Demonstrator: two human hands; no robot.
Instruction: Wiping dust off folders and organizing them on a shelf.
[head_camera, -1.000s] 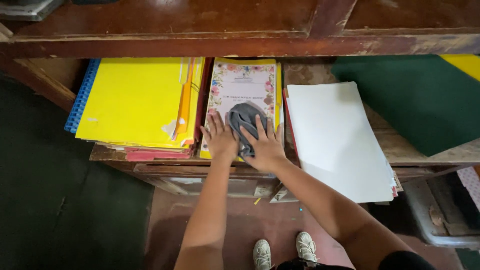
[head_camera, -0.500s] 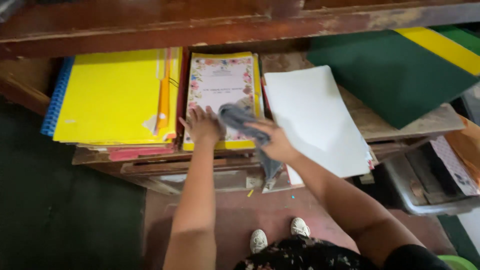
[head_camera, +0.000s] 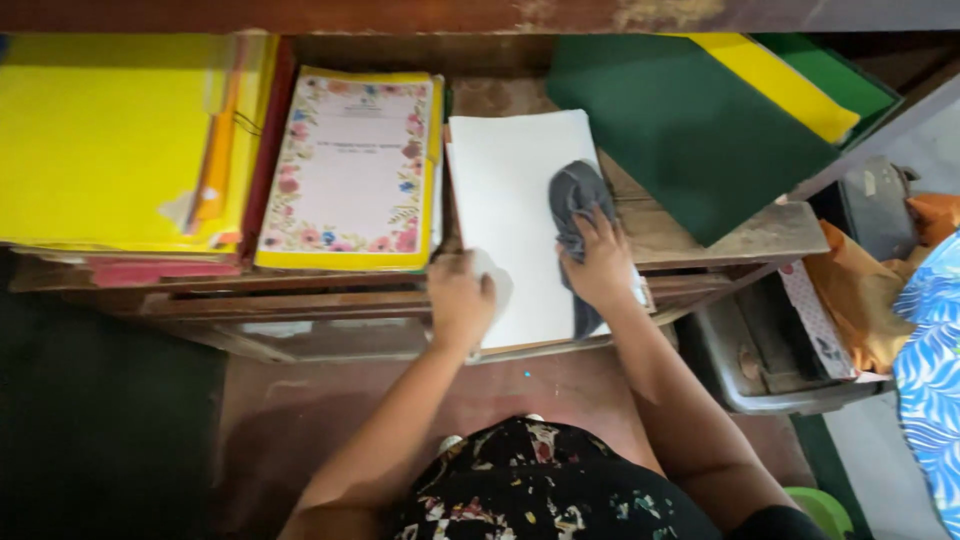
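— On the wooden shelf (head_camera: 700, 235), at the centre of the frame, what do the hands do?

— Right hand (head_camera: 600, 265) presses a grey cloth (head_camera: 575, 205) flat on the white stack of paper sheets (head_camera: 510, 200). Its fingers lie spread over the lower part of the cloth, not closed around it. The cloth lies along the right edge of the white stack, and a strip of it hangs below the hand.

— And the other hand?

— Left hand (head_camera: 460, 300) is at the lower left corner of the same white stack, at the front edge of the shelf. The fingers are curled over the corner of the paper, but how firmly they grip it I cannot tell. The two hands are apart, with white paper between them.

— What lies around?

— Just left of the white stack is a booklet with a flower border and yellow edges (head_camera: 350, 165). At the upper left is a pile of yellow folders (head_camera: 110, 130). At the upper right lies a dark green board (head_camera: 690, 130) with a yellow sheet (head_camera: 775, 85) on it. At the lower right stands a grey plastic bin (head_camera: 760, 370).
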